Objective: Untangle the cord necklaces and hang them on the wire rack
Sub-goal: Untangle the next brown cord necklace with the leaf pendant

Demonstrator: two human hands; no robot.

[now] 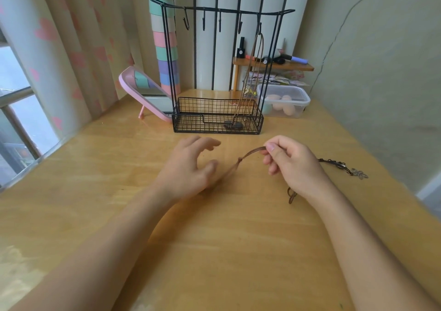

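Observation:
My right hand [290, 165] pinches the end of a brown cord necklace [241, 160] between thumb and forefinger, lifting it off the wooden table [214, 239]. The cord has a knot and runs down-left under my left hand [191, 167], whose fingers are spread and relaxed just over it. Another bit of brown cord [291, 195] shows below my right wrist. The black wire rack [218, 69] stands behind, with a basket base and a top bar with several hooks. One brown cord necklace [253, 72] hangs from the rightmost hook, its dark pendant [232, 125] lying in the basket.
A dark metal chain with a silver charm [343, 167] lies to the right of my right hand. A pink mirror [143, 93] leans left of the rack. A clear plastic box [284, 100] and a small wooden shelf [272, 65] stand at the back right.

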